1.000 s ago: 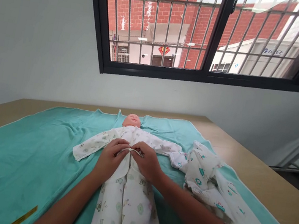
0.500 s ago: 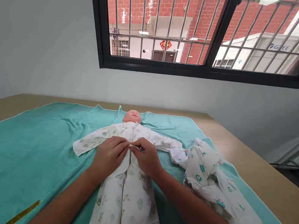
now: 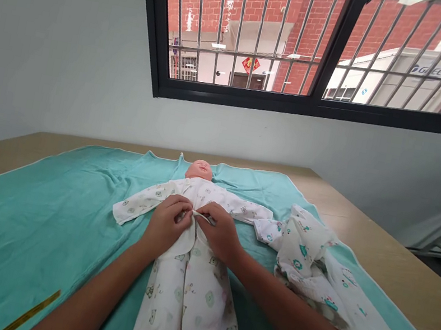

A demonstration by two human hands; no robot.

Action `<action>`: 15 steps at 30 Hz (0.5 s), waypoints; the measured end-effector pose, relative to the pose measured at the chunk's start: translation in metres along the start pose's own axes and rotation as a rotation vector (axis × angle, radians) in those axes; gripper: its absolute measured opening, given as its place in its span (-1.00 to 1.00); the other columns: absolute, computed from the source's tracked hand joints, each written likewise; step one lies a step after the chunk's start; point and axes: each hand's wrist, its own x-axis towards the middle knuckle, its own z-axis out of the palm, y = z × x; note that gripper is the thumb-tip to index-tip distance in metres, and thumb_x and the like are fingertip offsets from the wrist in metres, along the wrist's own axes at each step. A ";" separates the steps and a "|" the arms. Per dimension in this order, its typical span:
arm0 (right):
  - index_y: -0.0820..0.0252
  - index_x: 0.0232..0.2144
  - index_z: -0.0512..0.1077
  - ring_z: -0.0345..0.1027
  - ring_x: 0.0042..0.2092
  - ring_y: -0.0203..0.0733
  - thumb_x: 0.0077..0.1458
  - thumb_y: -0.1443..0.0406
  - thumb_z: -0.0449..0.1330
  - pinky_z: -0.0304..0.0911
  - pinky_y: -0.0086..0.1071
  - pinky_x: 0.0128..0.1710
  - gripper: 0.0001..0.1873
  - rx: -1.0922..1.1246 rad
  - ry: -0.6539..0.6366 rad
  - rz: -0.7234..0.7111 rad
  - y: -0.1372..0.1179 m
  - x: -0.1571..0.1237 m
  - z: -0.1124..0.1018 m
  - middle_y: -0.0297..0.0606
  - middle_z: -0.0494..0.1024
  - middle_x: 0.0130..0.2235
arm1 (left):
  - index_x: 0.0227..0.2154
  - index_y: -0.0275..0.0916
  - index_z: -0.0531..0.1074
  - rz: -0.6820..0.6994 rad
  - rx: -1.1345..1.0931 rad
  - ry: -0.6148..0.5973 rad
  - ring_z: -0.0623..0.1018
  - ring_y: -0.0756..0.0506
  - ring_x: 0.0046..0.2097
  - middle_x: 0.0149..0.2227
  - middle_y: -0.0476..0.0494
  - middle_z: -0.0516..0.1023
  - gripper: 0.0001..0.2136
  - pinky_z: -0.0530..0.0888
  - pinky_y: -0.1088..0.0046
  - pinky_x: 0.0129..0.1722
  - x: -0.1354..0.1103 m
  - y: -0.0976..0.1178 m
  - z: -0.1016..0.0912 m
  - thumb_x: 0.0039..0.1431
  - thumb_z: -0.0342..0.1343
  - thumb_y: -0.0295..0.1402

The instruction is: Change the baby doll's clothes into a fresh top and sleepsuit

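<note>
A doll (image 3: 200,169) lies face up, dressed in a long white baby garment (image 3: 205,321) printed with small green figures. Its sleeves spread to both sides and a front seam runs down the middle. At chest height my left hand (image 3: 167,226) pinches the garment's front with thumb and fingers. Close beside it, my right hand (image 3: 220,236) is closed on a thin white strip at the same opening; whether that is a tie or a fabric edge, I cannot tell. A rounded white flap hangs just below the fingers.
Beneath the doll a turquoise cloth (image 3: 44,219) covers much of the wooden table (image 3: 404,283). A crumpled white printed baby garment (image 3: 314,261) lies right of the doll. Near the lower left is a yellow strip (image 3: 31,311). A wall and a barred window (image 3: 236,98) stand behind.
My view has shifted slightly, so the scene sits a little further right. My left fingers have curled and drawn slightly apart from the right ones, which still pinch the white strip.
</note>
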 end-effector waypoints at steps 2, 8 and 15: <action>0.13 -0.40 0.44 0.32 -0.25 -0.22 0.13 0.35 0.16 0.21 -0.33 -0.19 -0.93 0.024 0.007 0.001 -0.001 0.000 0.000 -0.33 0.47 -0.34 | -0.44 -0.20 0.45 -0.118 -0.144 -0.069 0.48 -0.09 -0.11 -0.21 -0.11 0.51 -0.89 0.42 0.33 -0.06 0.003 -0.001 -0.001 0.15 0.05 -0.43; 0.11 -0.38 0.46 0.34 -0.16 -0.17 0.13 0.35 0.15 0.23 -0.27 -0.07 -0.91 0.108 0.002 -0.005 -0.001 0.000 0.000 -0.27 0.49 -0.27 | -0.48 -0.19 0.45 -0.253 -0.346 -0.161 0.45 -0.15 0.01 -0.10 -0.13 0.48 -0.87 0.36 0.23 0.08 0.007 -0.002 -0.009 0.14 0.07 -0.35; 0.11 -0.38 0.45 0.31 -0.15 -0.16 0.12 0.40 0.15 0.21 -0.26 -0.06 -0.89 0.060 0.016 -0.008 0.001 0.000 0.001 -0.27 0.47 -0.25 | -0.39 -0.16 0.46 -0.228 -0.304 -0.121 0.45 -0.13 -0.01 -0.10 -0.13 0.49 -0.86 0.36 0.25 0.05 0.003 -0.001 -0.005 0.20 0.06 -0.28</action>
